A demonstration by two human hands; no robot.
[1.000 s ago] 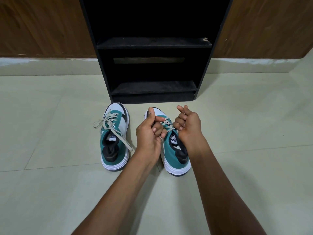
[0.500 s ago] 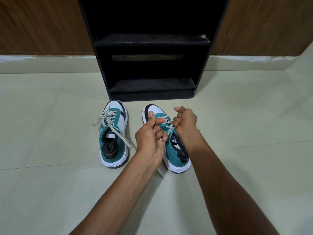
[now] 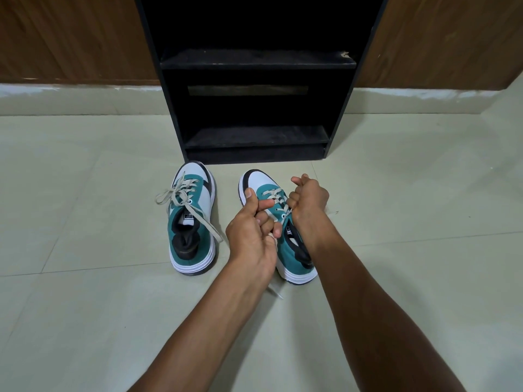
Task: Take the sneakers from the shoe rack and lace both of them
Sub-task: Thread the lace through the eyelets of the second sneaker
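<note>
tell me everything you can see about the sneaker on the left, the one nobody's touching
The left sneaker is teal with a white toe, black side panel, black lining and thick white sole. It stands upright on the tiled floor, toe toward the black shoe rack. Its beige lace is threaded, loosely knotted, one end trailing over the side. Neither hand touches it.

A pale tiled floor carries a black shoe rack standing against the wall. Two teal-and-white sneakers lie on the floor before it: the right sneaker under both grips, the left sneaker just left of them.
</note>
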